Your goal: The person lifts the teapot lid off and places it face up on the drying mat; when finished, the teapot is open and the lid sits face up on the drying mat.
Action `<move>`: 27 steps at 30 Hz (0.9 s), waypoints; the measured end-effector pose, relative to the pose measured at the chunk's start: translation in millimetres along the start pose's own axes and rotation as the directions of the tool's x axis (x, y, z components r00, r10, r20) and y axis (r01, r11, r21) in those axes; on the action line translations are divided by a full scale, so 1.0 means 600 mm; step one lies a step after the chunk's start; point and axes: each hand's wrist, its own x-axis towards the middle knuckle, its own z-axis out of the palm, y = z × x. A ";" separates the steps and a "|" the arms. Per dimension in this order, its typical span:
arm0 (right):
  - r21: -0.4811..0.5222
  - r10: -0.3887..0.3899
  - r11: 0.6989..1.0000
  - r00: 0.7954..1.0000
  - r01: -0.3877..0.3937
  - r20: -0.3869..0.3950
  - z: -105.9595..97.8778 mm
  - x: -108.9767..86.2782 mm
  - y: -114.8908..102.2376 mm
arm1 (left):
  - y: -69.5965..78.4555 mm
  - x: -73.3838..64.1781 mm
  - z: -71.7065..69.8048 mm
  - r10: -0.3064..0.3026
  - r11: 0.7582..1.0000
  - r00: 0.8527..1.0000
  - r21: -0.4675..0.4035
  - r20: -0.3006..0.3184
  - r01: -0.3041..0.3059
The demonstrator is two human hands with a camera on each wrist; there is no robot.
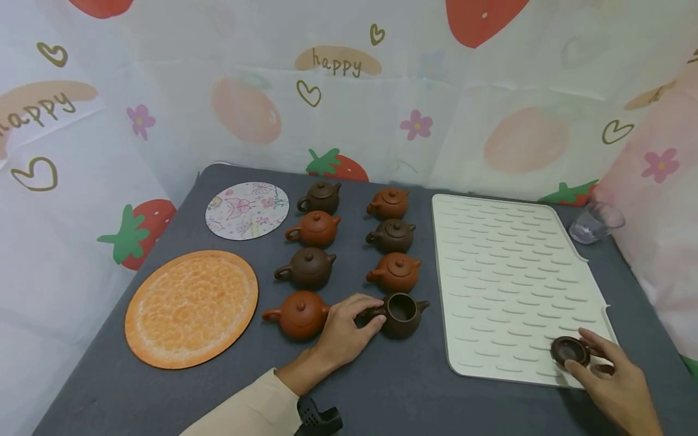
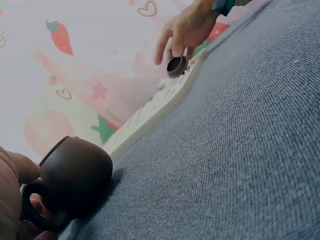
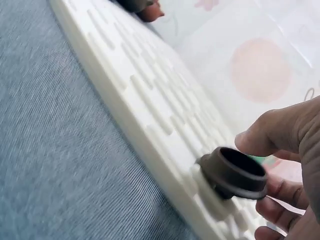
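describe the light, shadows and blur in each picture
Head view: soft, fairly even light, with a dim shadow on the tablecloth below the right hand; left wrist view: tilted, with the teapot so dark underneath that it nearly merges with its shadow; right wrist view: tilted too, the mat bright and pale, the lid and backdrop slightly soft.

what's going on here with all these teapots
A person is handling a dark brown teapot and its lid. The left hand grips the open dark brown teapot by its handle, while the right hand holds a dark lid, hollow side up, at the near right corner of the white mat; whether it touches the mat is hard to tell. The seven other teapots have their lids on.
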 end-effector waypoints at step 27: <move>0.613 -0.492 0.623 0.853 0.485 -0.175 -0.004 0.074 -0.206 | 0.071 0.034 -0.154 0.226 0.974 0.952 0.074 -0.204 -0.215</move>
